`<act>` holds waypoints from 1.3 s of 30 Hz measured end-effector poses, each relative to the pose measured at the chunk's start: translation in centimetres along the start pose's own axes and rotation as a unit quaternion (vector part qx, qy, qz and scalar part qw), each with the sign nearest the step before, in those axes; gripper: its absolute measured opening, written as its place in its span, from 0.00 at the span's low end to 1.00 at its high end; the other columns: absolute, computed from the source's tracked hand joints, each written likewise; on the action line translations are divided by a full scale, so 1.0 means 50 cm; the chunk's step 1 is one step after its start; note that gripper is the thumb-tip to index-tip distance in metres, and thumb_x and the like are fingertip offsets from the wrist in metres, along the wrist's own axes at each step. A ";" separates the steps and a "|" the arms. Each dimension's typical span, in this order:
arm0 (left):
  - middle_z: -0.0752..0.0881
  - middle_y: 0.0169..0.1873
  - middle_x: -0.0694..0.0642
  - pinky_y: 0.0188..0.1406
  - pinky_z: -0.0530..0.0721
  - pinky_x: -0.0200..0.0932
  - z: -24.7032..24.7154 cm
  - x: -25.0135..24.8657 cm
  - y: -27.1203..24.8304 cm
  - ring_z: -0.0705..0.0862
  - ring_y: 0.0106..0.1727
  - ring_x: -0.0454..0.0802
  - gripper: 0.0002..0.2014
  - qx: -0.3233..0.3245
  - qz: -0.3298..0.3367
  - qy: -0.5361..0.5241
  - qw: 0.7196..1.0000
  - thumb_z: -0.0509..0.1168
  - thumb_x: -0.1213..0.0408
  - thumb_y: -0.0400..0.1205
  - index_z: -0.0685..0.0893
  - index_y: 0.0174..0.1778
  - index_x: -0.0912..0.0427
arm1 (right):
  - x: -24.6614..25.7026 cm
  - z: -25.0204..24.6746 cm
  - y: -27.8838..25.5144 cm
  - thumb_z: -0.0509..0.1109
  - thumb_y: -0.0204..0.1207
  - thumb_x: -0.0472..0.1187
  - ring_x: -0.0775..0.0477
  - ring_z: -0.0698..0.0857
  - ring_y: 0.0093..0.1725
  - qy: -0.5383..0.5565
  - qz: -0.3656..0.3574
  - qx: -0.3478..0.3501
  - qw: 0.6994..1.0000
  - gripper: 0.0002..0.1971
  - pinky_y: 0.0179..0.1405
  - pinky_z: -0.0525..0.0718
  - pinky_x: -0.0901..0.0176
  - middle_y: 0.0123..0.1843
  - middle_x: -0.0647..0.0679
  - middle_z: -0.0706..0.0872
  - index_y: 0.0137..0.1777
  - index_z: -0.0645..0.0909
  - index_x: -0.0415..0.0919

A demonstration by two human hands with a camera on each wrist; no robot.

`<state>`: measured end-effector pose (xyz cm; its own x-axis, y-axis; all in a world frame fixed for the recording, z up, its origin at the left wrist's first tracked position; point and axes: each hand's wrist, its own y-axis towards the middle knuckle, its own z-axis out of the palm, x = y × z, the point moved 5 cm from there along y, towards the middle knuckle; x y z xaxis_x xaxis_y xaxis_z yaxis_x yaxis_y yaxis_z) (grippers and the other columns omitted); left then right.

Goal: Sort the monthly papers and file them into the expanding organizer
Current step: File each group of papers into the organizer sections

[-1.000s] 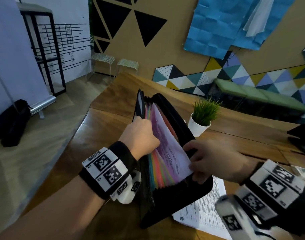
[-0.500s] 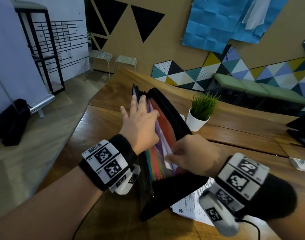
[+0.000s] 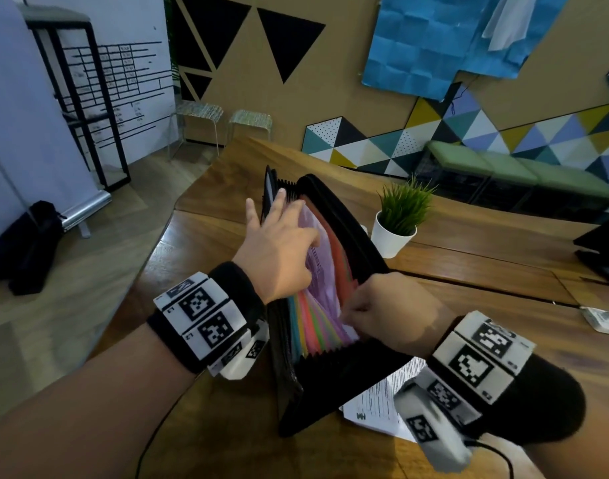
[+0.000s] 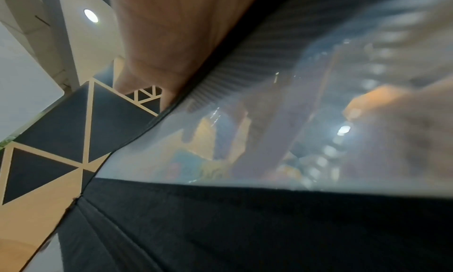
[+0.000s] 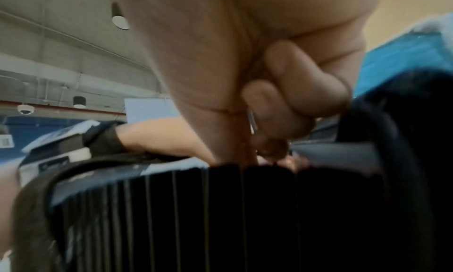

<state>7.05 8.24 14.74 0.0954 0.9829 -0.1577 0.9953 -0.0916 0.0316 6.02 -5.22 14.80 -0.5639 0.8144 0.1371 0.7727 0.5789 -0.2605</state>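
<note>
A black expanding organizer stands open on the wooden table, its coloured dividers fanned. My left hand lies on the far dividers with straight fingers, thumb against a purple-tinted paper that sits deep in a pocket. At the near end my right hand pinches that paper's edge with curled fingers. The right wrist view shows these fingers reaching into the black pleats. In the left wrist view a finger rests over the translucent front pocket.
Loose printed sheets lie on the table under the organizer's near right corner. A potted plant stands just right of the organizer. A dark laptop and a small white object are at the far right. The table's edge runs along the left.
The paper, held tilted above the organizer a second ago, has gone down into a pocket. My left hand has uncurled and laid its fingers flat; my right hand followed the paper down.
</note>
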 end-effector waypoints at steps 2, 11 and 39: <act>0.51 0.83 0.53 0.72 0.33 0.76 -0.002 -0.016 0.002 0.36 0.83 0.57 0.27 0.010 0.057 0.065 0.996 0.65 0.61 0.76 0.70 0.72 0.42 | 0.010 0.014 -0.003 0.65 0.73 0.41 0.46 0.77 0.36 -0.006 -0.003 0.035 0.999 0.08 0.28 0.69 0.64 0.31 0.54 0.77 0.38 0.86 0.51; 0.52 0.83 0.51 0.73 0.43 0.81 0.005 -0.038 0.004 0.44 0.84 0.54 0.37 0.191 0.126 0.236 0.944 0.58 0.60 0.82 0.44 0.81 0.35 | -0.243 -0.029 -0.087 0.71 0.75 0.39 0.54 0.68 0.17 0.336 0.160 -0.168 0.913 0.09 0.16 0.67 0.67 0.18 0.51 0.73 0.34 0.85 0.40; 0.64 0.78 0.48 0.71 0.55 0.80 0.002 0.027 -0.016 0.50 0.82 0.55 0.14 0.104 -0.114 0.044 0.987 0.68 0.43 0.75 0.77 0.25 0.39 | -0.540 0.435 -0.129 0.67 0.76 0.38 0.43 0.80 0.38 0.315 0.510 -0.049 0.799 0.16 0.23 0.72 0.63 0.44 0.40 0.83 0.63 0.79 0.33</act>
<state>6.39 9.64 14.41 -0.1237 0.9910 -0.0502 0.9735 0.1114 -0.1997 9.89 -31.83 -8.01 0.6078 0.7063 0.3631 0.7736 -0.4233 -0.4715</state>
